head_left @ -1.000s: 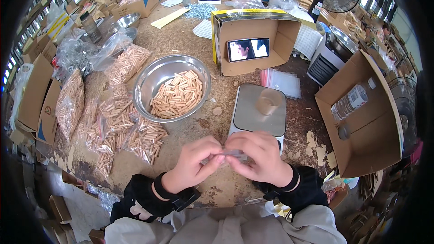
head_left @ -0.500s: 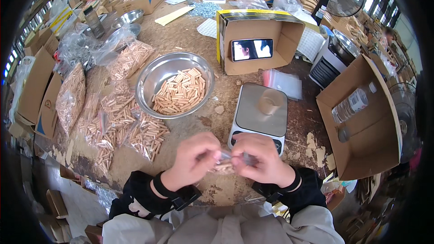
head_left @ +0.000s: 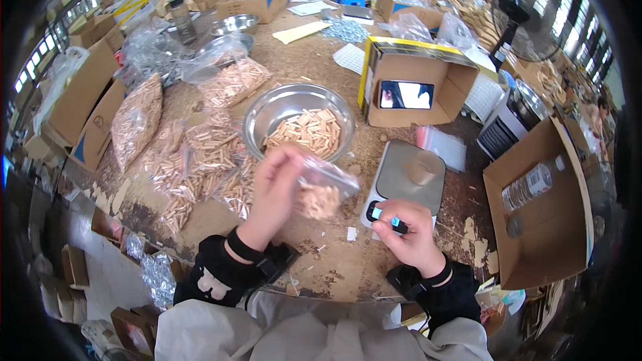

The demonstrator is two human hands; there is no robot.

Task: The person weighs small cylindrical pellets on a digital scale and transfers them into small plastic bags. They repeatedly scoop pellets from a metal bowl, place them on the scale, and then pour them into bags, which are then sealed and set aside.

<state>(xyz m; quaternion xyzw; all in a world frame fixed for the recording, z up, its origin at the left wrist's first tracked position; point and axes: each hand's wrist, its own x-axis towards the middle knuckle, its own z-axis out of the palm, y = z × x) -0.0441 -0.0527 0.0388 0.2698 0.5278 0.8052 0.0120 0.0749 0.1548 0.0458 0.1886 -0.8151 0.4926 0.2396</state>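
Head view: my left grip (head_left: 275,177) clamps the bag (head_left: 328,172) high, so pegs (head_left: 317,203) sag.
Near bench (head_left: 348,274) edge: my right grip (head_left: 409,232) at scale (head_left: 394,175), closure unclear.

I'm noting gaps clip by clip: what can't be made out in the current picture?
All in the head view:
Tan pegs in the clear bag at the left hand: motion blur prevents counting.
Display of the scale: partly covered by the right hand; reading too small.
Right palm: hidden by curled fingers; cannot tell if it holds anything.
Steel bowl: bottom partly hidden under its contents.
Pale garment: cut off by the lower edge.
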